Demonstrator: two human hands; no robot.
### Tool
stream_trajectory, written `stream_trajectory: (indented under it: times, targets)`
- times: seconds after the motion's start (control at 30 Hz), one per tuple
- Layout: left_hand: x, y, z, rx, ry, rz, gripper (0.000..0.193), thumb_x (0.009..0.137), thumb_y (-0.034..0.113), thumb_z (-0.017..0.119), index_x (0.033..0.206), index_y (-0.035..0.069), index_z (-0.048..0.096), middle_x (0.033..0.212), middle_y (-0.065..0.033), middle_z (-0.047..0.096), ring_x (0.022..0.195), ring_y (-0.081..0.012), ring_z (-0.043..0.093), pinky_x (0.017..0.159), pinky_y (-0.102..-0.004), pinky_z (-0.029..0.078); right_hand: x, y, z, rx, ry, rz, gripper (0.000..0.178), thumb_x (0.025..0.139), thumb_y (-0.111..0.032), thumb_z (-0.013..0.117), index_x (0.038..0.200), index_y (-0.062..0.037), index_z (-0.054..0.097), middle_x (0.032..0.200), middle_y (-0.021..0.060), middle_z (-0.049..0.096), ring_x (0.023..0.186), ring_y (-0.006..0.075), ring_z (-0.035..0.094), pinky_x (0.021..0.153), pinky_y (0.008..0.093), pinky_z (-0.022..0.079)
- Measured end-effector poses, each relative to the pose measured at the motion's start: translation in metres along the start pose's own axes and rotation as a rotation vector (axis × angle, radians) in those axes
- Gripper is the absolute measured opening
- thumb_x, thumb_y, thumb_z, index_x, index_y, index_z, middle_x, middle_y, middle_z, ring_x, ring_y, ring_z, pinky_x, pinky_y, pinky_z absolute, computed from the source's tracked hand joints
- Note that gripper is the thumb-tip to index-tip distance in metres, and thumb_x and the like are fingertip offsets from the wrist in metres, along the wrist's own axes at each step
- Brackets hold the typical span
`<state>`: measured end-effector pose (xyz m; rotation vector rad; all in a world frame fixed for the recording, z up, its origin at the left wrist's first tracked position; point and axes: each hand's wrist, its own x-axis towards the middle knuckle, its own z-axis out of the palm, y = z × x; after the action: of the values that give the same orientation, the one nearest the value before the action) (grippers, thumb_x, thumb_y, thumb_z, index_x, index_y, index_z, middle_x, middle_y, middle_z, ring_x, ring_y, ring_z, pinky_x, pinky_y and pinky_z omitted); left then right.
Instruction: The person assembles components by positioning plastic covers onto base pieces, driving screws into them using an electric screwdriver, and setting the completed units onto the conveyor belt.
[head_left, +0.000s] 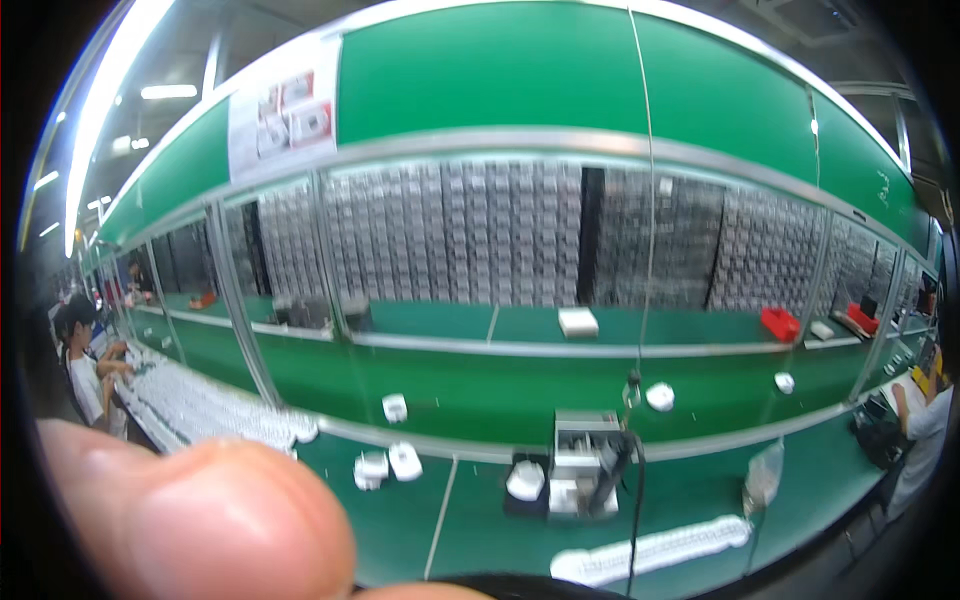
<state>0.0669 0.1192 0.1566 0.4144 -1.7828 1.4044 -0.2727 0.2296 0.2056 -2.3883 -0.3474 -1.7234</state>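
Left hand (pixel 240 520) looming large, left of the machine (pixel 587 438) — its grip I can't tell — best eased clear so the white parts (pixel 405 461) left of the machine show.

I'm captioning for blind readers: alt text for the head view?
A hand looms large at lower left. Beyond it, a green workbench carries white parts, a grey machine and a row of white pieces; people are at both sides.
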Motion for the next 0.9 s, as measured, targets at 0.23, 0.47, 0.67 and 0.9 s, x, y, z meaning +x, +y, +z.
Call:
stream_trajectory:
  times: [0.23, 0.47, 0.67, 0.9]
  targets:
    - [-0.013, -0.054, 0.042, 0.084, 0.097, 0.035, 0.030, 0.083, 0.027, 0.048, 0.094, 0.000, 0.057, 0.088, -0.0097, 0.058, 0.082, -0.0215, 0.055, 0.076, -0.0344, 0.044, -0.065, 0.063, 0.029, -0.487, 0.309, 0.269, 0.019, 0.076, -0.003, 0.064, 0.093, -0.0040, 0.055, 0.079, 0.0091, 0.054, 0.071, 0.0191, 0.055, 0.067, 0.0287, 0.046]
    - [0.029, -0.092, 0.090, 0.055, 0.182, 0.105, 0.031, 0.083, 0.028, 0.048, 0.093, 0.000, 0.057, 0.087, -0.0094, 0.058, 0.081, -0.0213, 0.055, 0.076, -0.0343, 0.044, -0.145, 0.105, 0.050, -0.988, 0.736, 0.621, 0.046, 0.074, 0.001, 0.064, 0.115, -0.0033, 0.046, 0.105, 0.0152, 0.050, 0.095, 0.0236, 0.052, 0.084, 0.0337, 0.041]
    - [0.039, -0.089, 0.110, 0.011, 0.036, 0.046, 0.031, 0.083, 0.029, 0.049, 0.093, 0.000, 0.057, 0.086, -0.0093, 0.059, 0.080, -0.0211, 0.056, 0.075, -0.0342, 0.044, -0.182, 0.122, 0.031, -1.230, 0.854, 1.105, 0.077, 0.071, 0.005, 0.065, 0.137, -0.0030, 0.025, 0.133, 0.0184, 0.034, 0.122, 0.0282, 0.037, 0.103, 0.0382, 0.028]
    - [0.033, -0.082, 0.131, -0.087, -0.132, -0.131, 0.032, 0.082, 0.030, 0.049, 0.092, 0.000, 0.058, 0.085, -0.0090, 0.059, 0.079, -0.0209, 0.056, 0.074, -0.0341, 0.044, -0.205, 0.161, 0.011, -0.972, 0.810, 1.005, 0.062, 0.074, -0.001, 0.063, 0.130, 0.0009, 0.035, 0.129, 0.0173, 0.045, 0.115, 0.0243, 0.047, 0.094, 0.0397, 0.039]
